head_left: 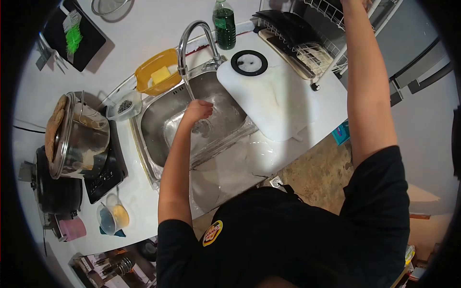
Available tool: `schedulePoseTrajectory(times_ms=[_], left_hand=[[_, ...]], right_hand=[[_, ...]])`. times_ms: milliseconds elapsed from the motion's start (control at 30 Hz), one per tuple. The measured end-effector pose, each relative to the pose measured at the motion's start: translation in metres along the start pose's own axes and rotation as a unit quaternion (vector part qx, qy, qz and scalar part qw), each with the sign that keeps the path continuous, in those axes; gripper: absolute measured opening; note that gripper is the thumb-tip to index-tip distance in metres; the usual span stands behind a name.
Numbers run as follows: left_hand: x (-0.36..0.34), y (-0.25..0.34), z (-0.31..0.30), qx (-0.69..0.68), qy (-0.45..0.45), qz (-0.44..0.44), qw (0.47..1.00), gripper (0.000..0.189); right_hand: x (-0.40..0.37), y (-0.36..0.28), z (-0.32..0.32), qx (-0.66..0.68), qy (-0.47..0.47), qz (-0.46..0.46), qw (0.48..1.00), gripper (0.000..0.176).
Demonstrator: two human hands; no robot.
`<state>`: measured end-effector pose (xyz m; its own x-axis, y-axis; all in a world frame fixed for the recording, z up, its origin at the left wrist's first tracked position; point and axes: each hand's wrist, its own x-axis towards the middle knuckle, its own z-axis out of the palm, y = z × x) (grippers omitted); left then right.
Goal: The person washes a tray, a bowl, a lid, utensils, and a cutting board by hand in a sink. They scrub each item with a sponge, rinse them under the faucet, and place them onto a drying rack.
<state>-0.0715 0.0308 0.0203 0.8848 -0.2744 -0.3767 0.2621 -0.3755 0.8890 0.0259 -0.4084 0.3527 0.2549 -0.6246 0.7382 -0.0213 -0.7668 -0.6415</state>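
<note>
The left hand (198, 110) sits low in the sink (153, 115), fingers curled together directly beneath the faucet (189, 43), apparently to catch its thin stream, while the right hand (356, 3) reaches the dish rack (331, 14) right of the sink (fingers cropped, so their state cannot be told).

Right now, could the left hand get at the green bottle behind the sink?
Probably yes: the left hand is in the sink, with only the tap near its path to the bottle.
</note>
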Motion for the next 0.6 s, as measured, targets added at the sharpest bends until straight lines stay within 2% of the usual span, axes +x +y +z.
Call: schedulePoseTrajectory(times_ms=[100,200,233,267,300,333,367,400,500,600], left_hand=[[0.008,-0.006,-0.006,-0.036,0.025,-0.004,0.999,0.025],[0.006,-0.001,-0.007,-0.015,0.046,0.003,0.999,0.024],[0.007,0.001,-0.009,0.009,0.035,0.006,0.999,0.024],[0.009,0.003,-0.011,0.033,0.023,0.009,0.999,0.025],[0.011,0.006,-0.011,0.058,0.01,0.013,0.998,0.026],[0.002,0.014,-0.007,0.049,0.031,0.031,0.998,0.026],[0.003,0.009,-0.01,0.035,0.002,0.034,0.999,0.026],[0.005,0.003,-0.013,0.02,-0.025,0.037,0.999,0.026],[-0.029,0.018,-0.004,-0.113,0.044,0.001,0.993,0.025],[-0.036,0.01,-0.011,-0.229,0.083,-0.009,0.97,0.026]], right_hand=[[-0.07,-0.014,-0.013,0.099,-0.042,-0.113,0.988,0.019],[-0.186,0.006,-0.006,0.178,-0.204,-0.214,0.938,0.019],[-0.221,0.031,0.011,0.135,-0.331,-0.189,0.915,0.017],[-0.261,0.056,0.03,0.113,-0.318,-0.179,0.924,0.021],[-0.281,0.061,0.029,0.082,-0.416,-0.062,0.904,0.027],[-0.298,0.078,0.045,0.031,-0.425,0.028,0.904,0.036],[-0.312,0.102,0.069,-0.052,-0.459,0.105,0.881,0.044],[-0.321,0.108,0.076,-0.111,-0.454,0.163,0.869,0.05],[-0.309,0.084,0.075,-0.171,-0.513,0.207,0.815,0.05],[-0.314,0.083,0.09,-0.191,-0.503,0.202,0.818,0.048]])
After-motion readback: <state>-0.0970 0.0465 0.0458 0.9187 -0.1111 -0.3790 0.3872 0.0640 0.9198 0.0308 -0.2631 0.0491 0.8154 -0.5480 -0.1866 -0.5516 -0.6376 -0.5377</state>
